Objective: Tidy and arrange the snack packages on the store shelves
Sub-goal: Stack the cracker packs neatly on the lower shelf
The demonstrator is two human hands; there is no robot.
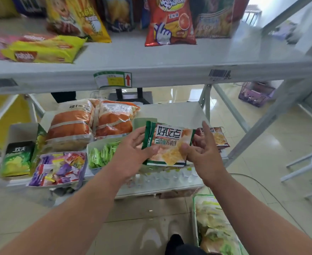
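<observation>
A green-edged biscuit packet (167,144) with an orange biscuit picture is held flat above the lower shelf (179,111). My left hand (133,153) grips its left edge, thumb on top. My right hand (203,153) pinches its lower right corner with the thumb, the other fingers spread upward. Behind my right hand lies a dark red packet (218,137) of the same brand on the shelf. Two orange-and-white bread bags (92,124) lie at the back left of this shelf.
An open box of green sachets (101,153), a box of mixed candies (59,168) and a green chip bag (17,159) stand along the shelf front. The upper shelf (151,59) carries a yellow packet (42,50) and upright chip bags (169,21). A green-framed bag (214,223) sits on the floor.
</observation>
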